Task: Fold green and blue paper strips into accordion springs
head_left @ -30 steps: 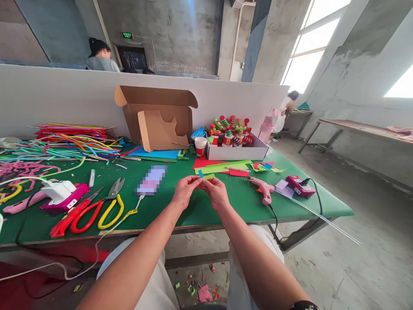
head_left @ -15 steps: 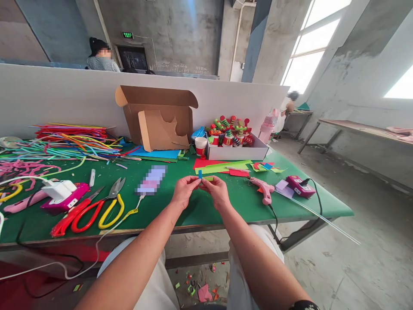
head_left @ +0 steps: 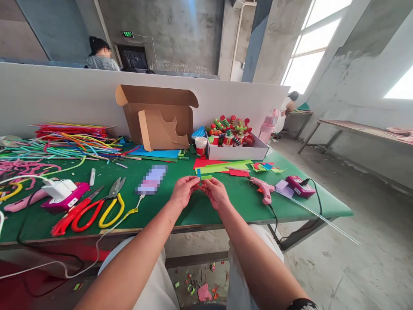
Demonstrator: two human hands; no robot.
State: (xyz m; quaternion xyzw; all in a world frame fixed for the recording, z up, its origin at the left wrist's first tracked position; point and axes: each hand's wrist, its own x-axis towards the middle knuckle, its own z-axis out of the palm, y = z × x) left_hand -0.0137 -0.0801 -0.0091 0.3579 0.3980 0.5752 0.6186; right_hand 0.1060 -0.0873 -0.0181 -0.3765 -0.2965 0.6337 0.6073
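My left hand (head_left: 186,190) is closed in a pinch on a small blue paper strip (head_left: 198,172) that points upward from the fingertips. Close beside it, my right hand (head_left: 214,191) pinches a short green paper strip (head_left: 206,177), which lies sideways above the fingers. The two strips meet at the fingertips; whether they are joined I cannot tell. Both hands are over the front part of the green table (head_left: 190,215). Just beyond them lie a long light-green paper piece (head_left: 222,166) and red paper (head_left: 238,172).
To the right lies a pink glue gun (head_left: 265,189) with a cord, near a purple power block (head_left: 300,186). Scissors (head_left: 114,202), red-handled pliers (head_left: 72,217) and a white cable (head_left: 106,232) are at left. Behind stand paper cups (head_left: 201,146) and a box of crafted figures (head_left: 238,150).
The blue strip has shifted slightly left, and more of the green strip shows between the hands. My fingertips have moved a little; both hands keep their pinch.
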